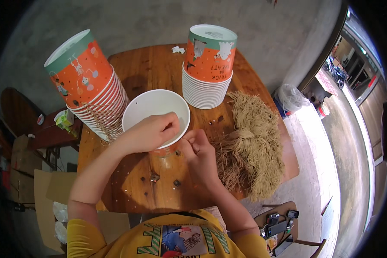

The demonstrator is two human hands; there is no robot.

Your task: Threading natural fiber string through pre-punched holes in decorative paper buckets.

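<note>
A white-lined paper bucket (144,101) stands upright on the wooden table in front of me, its orange outside just showing below the rim. My left hand (157,132) reaches over the rim into its mouth, fingers curled closed. Against the outer right side of the rim, my right hand (198,152) is closed in a pinch. Whatever either hand holds is hidden or too small to make out. To the right of my right hand lies a big loose bundle of tan cords (256,148).
Upside-down stacks of orange and green paper buckets stand at left (79,71) and back right (210,56); cords hang over the left stack. The wooden table (133,189) ends close to my body. An open cardboard box (51,206) sits lower left, a chair holding devices (277,225) lower right.
</note>
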